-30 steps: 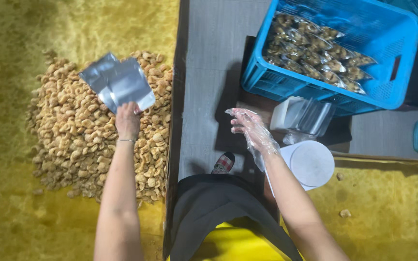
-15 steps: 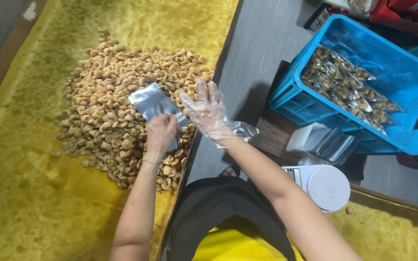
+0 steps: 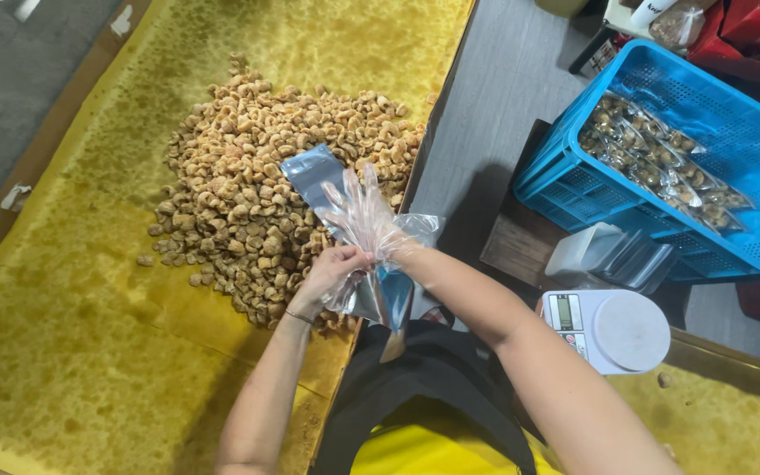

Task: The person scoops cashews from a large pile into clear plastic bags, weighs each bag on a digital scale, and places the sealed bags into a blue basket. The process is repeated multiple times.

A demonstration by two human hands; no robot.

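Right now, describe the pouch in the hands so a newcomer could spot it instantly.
Start at the big heap of tan snack pieces on the yellow sheet. At its right edge, both hands meet: the bare left hand and the right hand in a clear plastic glove. Between them is the silver pouch, flat and empty-looking, unlike the filled packets in the blue crate.
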